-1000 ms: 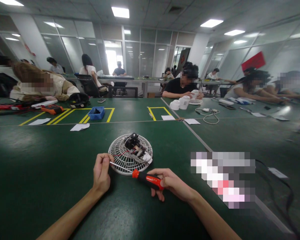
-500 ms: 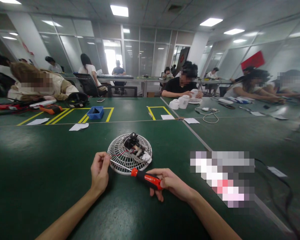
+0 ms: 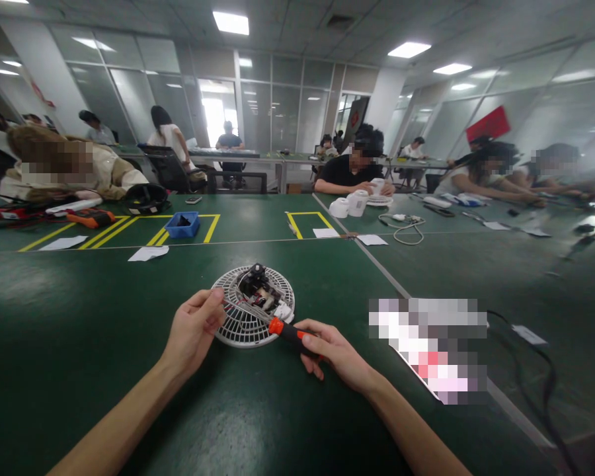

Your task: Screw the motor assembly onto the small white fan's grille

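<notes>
My right hand (image 3: 330, 350) is wrapped round the red and black handle of a screwdriver (image 3: 290, 334). Its metal shaft slants up and left over a white round fan grille (image 3: 245, 340), which lies on the green table. Thumb and fingers of my left hand (image 3: 196, 324) are pinched together at the shaft's tip; whether they grip the tip or some tiny part there is hidden. On the grille sits a black motor assembly (image 3: 254, 281) with loose wires and a white plastic piece (image 3: 283, 311) at its right.
A blue bin (image 3: 182, 228) with dark parts stands beyond the grille, near yellow tape lines and paper slips (image 3: 149, 253). A blurred-out flat object (image 3: 411, 383) lies at right, by a black cable (image 3: 550, 377). Across the table a person (image 3: 347, 175) handles white parts.
The screwdriver handle has turned in my right hand and shifted slightly. My left fingers have risen a little with the shaft's tip. The whole view has swung slightly to the right.
</notes>
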{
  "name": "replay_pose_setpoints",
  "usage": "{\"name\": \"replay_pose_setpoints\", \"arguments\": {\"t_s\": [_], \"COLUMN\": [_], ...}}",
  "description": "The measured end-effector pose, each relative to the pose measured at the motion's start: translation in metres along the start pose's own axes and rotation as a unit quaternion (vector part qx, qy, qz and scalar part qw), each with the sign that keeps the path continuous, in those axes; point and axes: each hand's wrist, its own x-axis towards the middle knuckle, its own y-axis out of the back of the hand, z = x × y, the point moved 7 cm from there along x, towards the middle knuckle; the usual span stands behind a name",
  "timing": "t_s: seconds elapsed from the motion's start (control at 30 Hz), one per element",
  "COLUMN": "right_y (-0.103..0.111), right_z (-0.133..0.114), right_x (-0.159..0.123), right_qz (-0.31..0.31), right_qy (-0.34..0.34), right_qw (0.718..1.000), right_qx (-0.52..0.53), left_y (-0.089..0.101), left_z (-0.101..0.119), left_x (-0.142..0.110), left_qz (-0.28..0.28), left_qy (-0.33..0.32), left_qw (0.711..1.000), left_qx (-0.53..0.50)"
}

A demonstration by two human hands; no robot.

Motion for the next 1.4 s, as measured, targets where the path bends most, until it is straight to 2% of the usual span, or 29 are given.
{"name": "replay_pose_setpoints", "arguments": {"t_s": [0.1, 0.4, 0.63, 0.77, 1.07, 1.23, 1.4], "right_y": [0.004, 0.009, 0.022, 0.026, 0.031, 0.032, 0.031], "right_z": [-0.006, -0.023, -0.035, -0.039, -0.037, -0.032, -0.030], "right_x": [-0.003, -0.009, -0.011, -0.015, -0.015, -0.012, -0.011], "right_qz": [0.024, 0.094, 0.168, 0.189, 0.204, 0.187, 0.158], "right_qy": [0.032, 0.095, 0.164, 0.181, 0.157, 0.140, 0.118], "right_qw": [0.999, 0.987, 0.961, 0.952, 0.952, 0.964, 0.975], "right_qx": [-0.012, -0.091, -0.148, -0.161, -0.168, -0.124, -0.097], "left_y": [-0.016, -0.054, -0.077, -0.084, -0.091, -0.092, -0.087], "left_z": [0.003, 0.018, 0.017, 0.015, 0.015, 0.010, 0.003], "left_x": [0.001, 0.011, 0.012, 0.014, 0.013, 0.007, 0.003], "left_qz": [-0.032, -0.084, -0.079, -0.060, -0.039, -0.021, -0.032], "left_qy": [0.001, -0.036, -0.040, -0.040, -0.034, -0.014, 0.005], "left_qw": [0.999, 0.995, 0.995, 0.996, 0.998, 0.999, 0.999], "left_qx": [-0.031, -0.041, -0.044, -0.045, -0.042, -0.042, -0.024]}}
